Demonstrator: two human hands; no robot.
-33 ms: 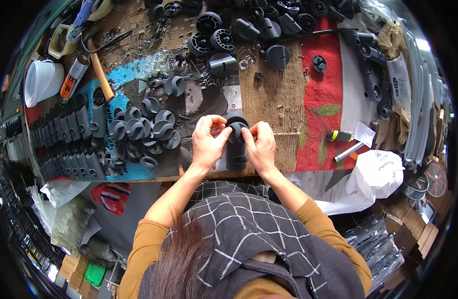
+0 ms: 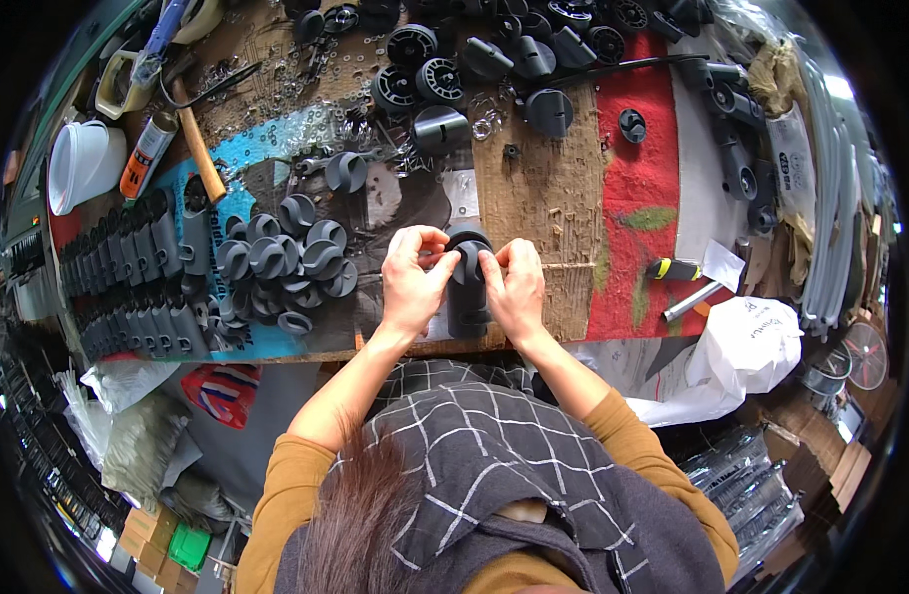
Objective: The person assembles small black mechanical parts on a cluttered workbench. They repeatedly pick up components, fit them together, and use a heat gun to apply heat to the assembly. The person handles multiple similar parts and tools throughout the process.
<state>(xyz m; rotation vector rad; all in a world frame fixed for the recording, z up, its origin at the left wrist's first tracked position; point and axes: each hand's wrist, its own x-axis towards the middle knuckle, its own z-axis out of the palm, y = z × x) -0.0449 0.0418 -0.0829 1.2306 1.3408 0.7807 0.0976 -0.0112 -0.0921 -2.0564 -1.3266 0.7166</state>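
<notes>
At the front edge of the workbench, a dark grey plastic housing lies between my hands. A round dark grey knob with a curved ridge sits at its upper part. My left hand is closed, thumb and fingers pressed on the knob's left side. From the right, my right hand pinches the same knob, its thumb tip on the edge. The fingertips partly cover the knob. Left of my hands is a pile of similar knobs, and beyond it stand rows of grey housings.
A hammer, a spray can and a white bucket are at the far left. Black wheels and loose washers lie at the back. A yellow-black cutter and a white plastic bag are on the right.
</notes>
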